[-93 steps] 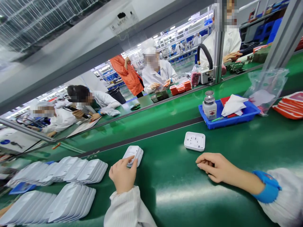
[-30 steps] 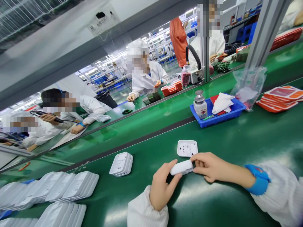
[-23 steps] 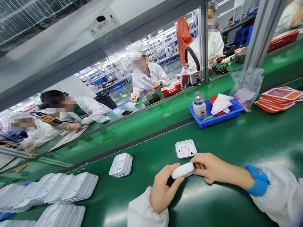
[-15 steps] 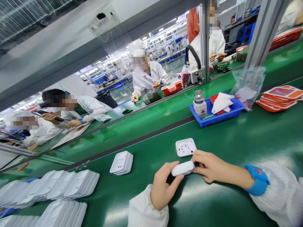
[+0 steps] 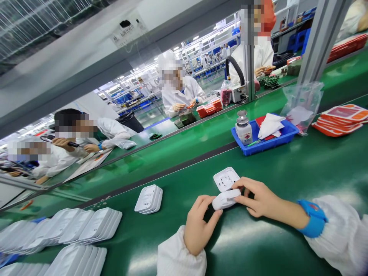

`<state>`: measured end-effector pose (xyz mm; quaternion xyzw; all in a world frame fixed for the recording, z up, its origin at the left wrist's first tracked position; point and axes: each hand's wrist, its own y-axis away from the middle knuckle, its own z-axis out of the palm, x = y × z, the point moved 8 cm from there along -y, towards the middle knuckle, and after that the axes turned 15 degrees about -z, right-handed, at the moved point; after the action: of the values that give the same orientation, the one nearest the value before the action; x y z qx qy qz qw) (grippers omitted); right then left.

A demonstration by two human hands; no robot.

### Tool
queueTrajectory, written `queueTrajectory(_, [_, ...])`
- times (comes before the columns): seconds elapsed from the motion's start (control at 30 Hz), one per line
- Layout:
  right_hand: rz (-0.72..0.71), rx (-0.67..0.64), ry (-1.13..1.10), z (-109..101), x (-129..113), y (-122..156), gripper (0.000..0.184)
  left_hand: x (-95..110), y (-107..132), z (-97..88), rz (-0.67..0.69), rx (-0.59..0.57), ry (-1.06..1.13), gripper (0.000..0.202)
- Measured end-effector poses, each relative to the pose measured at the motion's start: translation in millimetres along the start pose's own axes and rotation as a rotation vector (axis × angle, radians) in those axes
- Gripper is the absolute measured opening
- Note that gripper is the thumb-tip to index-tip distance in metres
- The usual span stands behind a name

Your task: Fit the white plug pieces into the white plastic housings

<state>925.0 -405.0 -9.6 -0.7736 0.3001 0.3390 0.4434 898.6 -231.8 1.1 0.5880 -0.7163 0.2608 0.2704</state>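
A small white plastic housing is held between my two hands, just above the green work surface. My left hand pinches its left end between thumb and fingers. At its right end, my right hand grips with fingertips and thumb; a blue band circles that wrist. Right behind the held part lies another white housing, its inside with small dark slots facing up. Farther left sits a short stack of similar white housings.
Rows of stacked white housings fill the lower left. A blue tray holds a dispenser bottle and white wipes. Orange-and-white parts are piled at the right beside a clear bag. Co-workers sit across the bench behind a metal frame.
The housing in my hands has turned and tilted, showing more of its broad face. My right hand has shifted slightly up and to the right; my left hand has barely moved.
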Motion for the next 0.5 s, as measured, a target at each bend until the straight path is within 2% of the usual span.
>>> queueTrajectory(0.1, [-0.113,0.0,0.044,-3,-16,-2,0.016,2,1,2.9,0.004,-0.039,0.001,0.024])
queueTrajectory(0.2, [-0.256,-0.025,0.085,-2,-29,-2,0.013,6,3,1.0,0.029,-0.027,0.028,0.027])
queueTrajectory(0.3, [-0.335,-0.063,0.095,2,-34,-2,0.014,9,5,0.4,0.044,-0.026,0.059,0.027])
queueTrajectory(0.4, [-0.25,-0.083,0.049,5,-24,-2,0.012,10,5,3.1,0.031,-0.061,0.079,0.021])
queueTrajectory(0.5, [-0.043,-0.193,-0.012,16,-6,3,0.032,8,5,4.8,-0.004,-0.084,0.115,0.016])
